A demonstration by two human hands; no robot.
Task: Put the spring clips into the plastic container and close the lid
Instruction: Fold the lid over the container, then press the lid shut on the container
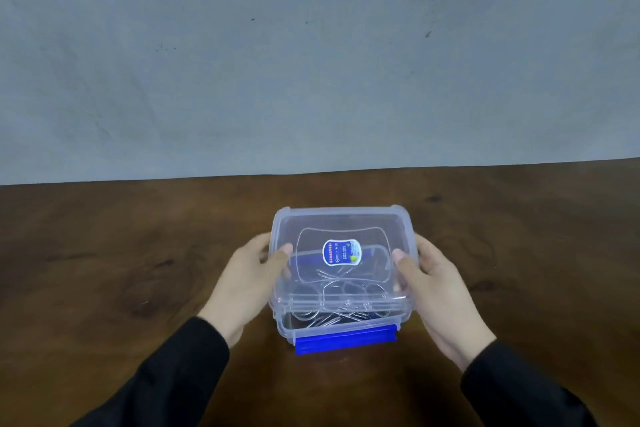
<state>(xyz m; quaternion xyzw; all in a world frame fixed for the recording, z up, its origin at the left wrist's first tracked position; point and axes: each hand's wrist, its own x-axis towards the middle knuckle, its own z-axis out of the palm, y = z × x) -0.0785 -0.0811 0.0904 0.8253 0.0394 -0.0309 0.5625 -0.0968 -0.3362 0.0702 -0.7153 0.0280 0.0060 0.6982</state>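
A clear plastic container (346,324) stands on the brown wooden table, with several metal spring clips (332,317) lying inside it. Its transparent lid (343,229), with a blue and white sticker in the middle, lies on top of the box. A blue latch flap (344,341) sticks out at the near side. My left hand (247,281) grips the lid's left edge, thumb on top. My right hand (438,288) grips the right edge the same way. Whether the lid is fully seated is not clear.
The wooden table (104,270) stretches left and right of the box. A grey wall (311,62) rises right behind the table's far edge. Black sleeves cover both forearms.
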